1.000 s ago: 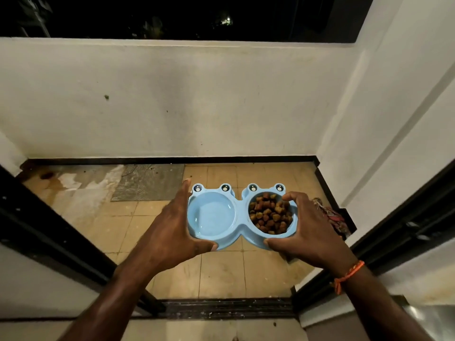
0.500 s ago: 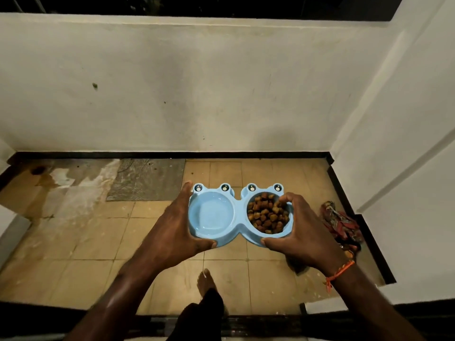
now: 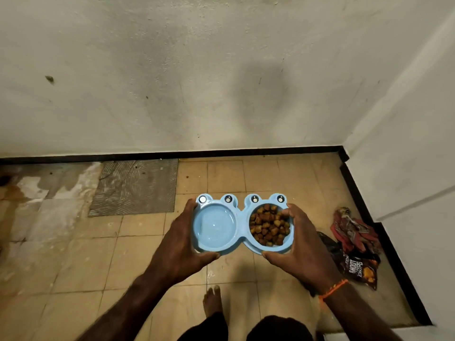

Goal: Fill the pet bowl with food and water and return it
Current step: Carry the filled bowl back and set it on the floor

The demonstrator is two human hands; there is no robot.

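Note:
A light-blue double pet bowl (image 3: 241, 219) with frog eyes on its far rim is held level above a tiled floor. Its left well holds clear water (image 3: 213, 226). Its right well is heaped with brown kibble (image 3: 268, 225). My left hand (image 3: 181, 244) grips the bowl's left end, thumb under the near rim and fingers along the far side. My right hand (image 3: 301, 244) grips the right end the same way, fingertips curled over the rim by the kibble. An orange thread band sits on my right wrist.
Beige floor tiles (image 3: 138, 254) end at a white wall with a black skirting. A grey ribbed mat (image 3: 134, 187) lies at the back left beside stained patches. A rope toy (image 3: 353, 227) and a dark food pouch (image 3: 360, 268) lie at the right wall. My bare foot (image 3: 212, 301) stands below the bowl.
I have stepped through the doorway onto the tiled floor and my view has tilted down. The bowl stays held in both hands, now lower and nearer the floor.

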